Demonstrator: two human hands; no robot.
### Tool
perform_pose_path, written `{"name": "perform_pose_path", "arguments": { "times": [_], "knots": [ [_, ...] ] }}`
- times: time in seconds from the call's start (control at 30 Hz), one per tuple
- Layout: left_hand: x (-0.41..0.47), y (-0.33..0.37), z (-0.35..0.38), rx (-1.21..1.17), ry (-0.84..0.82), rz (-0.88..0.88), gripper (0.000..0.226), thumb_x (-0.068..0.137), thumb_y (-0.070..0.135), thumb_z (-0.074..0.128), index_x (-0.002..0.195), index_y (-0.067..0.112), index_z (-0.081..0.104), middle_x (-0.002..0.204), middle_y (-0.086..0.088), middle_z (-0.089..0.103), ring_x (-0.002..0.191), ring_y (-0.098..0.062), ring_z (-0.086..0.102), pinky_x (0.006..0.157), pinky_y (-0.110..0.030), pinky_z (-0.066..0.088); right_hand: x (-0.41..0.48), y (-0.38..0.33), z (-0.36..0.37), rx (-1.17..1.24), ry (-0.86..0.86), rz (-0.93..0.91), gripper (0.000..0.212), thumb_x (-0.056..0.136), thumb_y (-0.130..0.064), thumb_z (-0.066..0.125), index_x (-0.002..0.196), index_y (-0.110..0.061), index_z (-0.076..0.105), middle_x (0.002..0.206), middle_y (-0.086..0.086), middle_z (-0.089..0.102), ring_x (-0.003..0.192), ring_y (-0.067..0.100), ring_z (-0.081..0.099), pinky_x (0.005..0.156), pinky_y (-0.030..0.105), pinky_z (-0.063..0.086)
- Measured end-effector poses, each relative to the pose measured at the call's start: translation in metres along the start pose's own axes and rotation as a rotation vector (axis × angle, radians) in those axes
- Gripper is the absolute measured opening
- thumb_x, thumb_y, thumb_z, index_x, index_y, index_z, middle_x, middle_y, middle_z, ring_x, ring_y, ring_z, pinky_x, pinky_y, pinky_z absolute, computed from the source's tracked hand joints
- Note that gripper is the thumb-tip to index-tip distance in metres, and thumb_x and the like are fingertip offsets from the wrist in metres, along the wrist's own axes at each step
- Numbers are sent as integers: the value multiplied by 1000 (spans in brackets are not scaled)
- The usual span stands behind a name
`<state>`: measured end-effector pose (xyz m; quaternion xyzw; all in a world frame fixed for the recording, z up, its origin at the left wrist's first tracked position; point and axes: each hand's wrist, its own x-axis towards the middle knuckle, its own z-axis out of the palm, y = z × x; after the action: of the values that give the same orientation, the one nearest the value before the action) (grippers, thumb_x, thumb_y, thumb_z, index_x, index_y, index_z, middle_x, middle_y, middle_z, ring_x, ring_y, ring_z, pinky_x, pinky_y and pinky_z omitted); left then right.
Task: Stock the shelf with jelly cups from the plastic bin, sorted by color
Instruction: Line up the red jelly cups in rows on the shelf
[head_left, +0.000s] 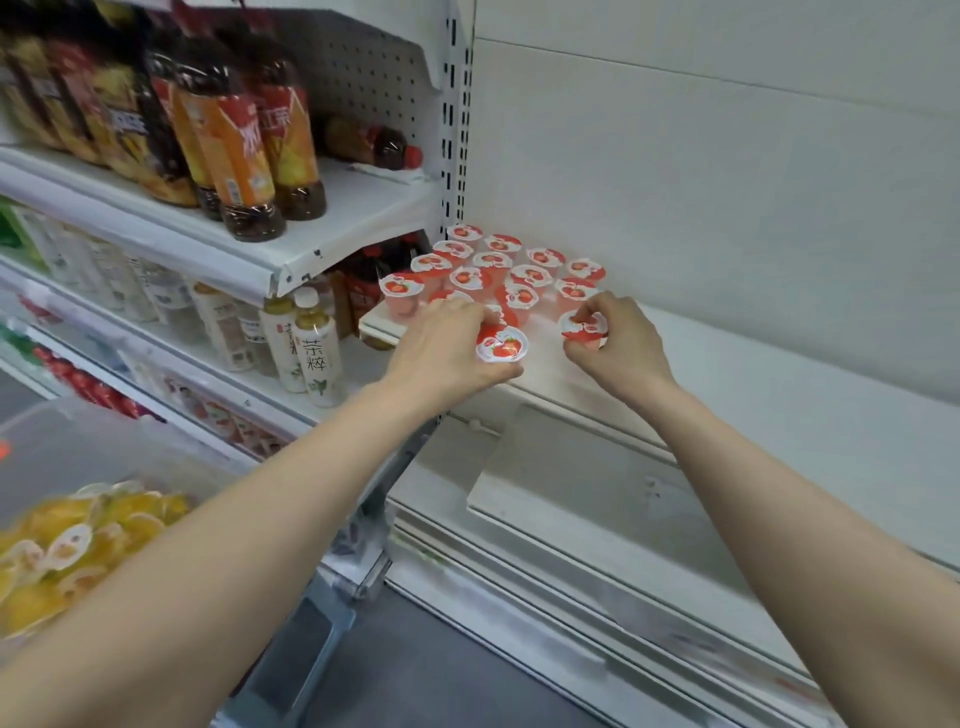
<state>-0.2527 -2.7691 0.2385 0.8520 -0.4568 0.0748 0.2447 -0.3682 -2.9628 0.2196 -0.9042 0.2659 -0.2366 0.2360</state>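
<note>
On the white shelf the red jelly cups stand in close rows at the left back corner, each with a white lid showing a red fruit. Your left hand holds the front red cup before the group, and your right hand pinches the second red cup just beside the rows. The clear plastic bin at the lower left contains yellow jelly cups, blurred.

Rows of jelly cups stand at the back left of the shelf, by the rear wall. Before them, the left hand holds a front cup near the shelf's edge. The right hand pinches a second cup to its right. The plastic bin, holding loose cups, sits lower left, below shelved bottles.
</note>
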Motion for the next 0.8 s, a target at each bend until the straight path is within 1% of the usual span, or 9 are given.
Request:
{"name": "perform_pose_path", "arguments": {
  "times": [0.1, 0.2, 0.3, 0.37, 0.47, 0.6, 0.7, 0.8],
  "knots": [
    [4, -1, 5, 62, -7, 13, 54, 69, 64, 66, 105, 24, 63, 104, 6, 62, 100, -18, 51, 84, -37, 46, 14, 2, 8, -12, -10, -13, 25, 78, -31, 67, 101, -26, 58, 107, 1, 59, 95, 18, 55, 78, 25, 34],
    [8, -6, 9, 92, 1, 27, 58, 68, 68, 65, 108, 26, 61, 107, 7, 61, 106, -18, 49, 89, -36, 44, 23, 6, 16, -38, -9, -42, 28, 79, -32, 68, 104, -23, 59, 109, 4, 62, 99, 22, 58, 78, 26, 35],
    [14, -9, 14, 98, 18, 33, 59, 65, 71, 63, 105, 27, 61, 108, 8, 60, 108, -17, 49, 92, -37, 44, 26, 9, 22, -42, 7, -49, 31, 81, -35, 70, 107, -23, 61, 113, 6, 57, 97, 25, 60, 82, 29, 44],
    [17, -10, 15, 96, 30, 40, 60, 64, 70, 65, 106, 27, 61, 112, 8, 59, 111, -16, 47, 94, -36, 43, 27, 10, 24, -14, 23, -47, 31, 81, -37, 71, 107, -22, 62, 116, 5, 51, 92, 26, 62, 87, 35, 50],
    [21, -7, 16, 77, 35, 52, 60, 66, 66, 70, 108, 25, 62, 115, 7, 58, 113, -16, 45, 93, -31, 40, 30, 13, 26, 2, 45, -67, 30, 81, -36, 73, 105, -21, 63, 114, 4, 48, 89, 25, 62, 87, 38, 51],
    [27, -3, 21, 80, 30, 55, 58, 66, 66, 69, 108, 26, 62, 116, 7, 58, 115, -16, 43, 92, -31, 38, 35, 15, 28, -12, 52, -83, 31, 83, -37, 72, 106, -20, 62, 117, 4, 48, 90, 24, 61, 87, 39, 52],
    [32, 0, 28, 67, 22, 69, 58, 65, 64, 69, 107, 23, 63, 115, 5, 59, 114, -17, 45, 93, -31, 40, 36, 18, 28, -19, 43, -107, 32, 84, -38, 71, 108, -20, 62, 119, 5, 48, 93, 24, 60, 88, 41, 52],
    [38, 2, 36, 93, 40, 97, 60, 65, 65, 68, 106, 21, 64, 114, 3, 60, 116, -18, 45, 93, -30, 38, 38, 23, 27, -47, 32, -161, 32, 83, -40, 71, 108, -20, 63, 116, 4, 49, 96, 24, 58, 85, 42, 52]
  ]
}}
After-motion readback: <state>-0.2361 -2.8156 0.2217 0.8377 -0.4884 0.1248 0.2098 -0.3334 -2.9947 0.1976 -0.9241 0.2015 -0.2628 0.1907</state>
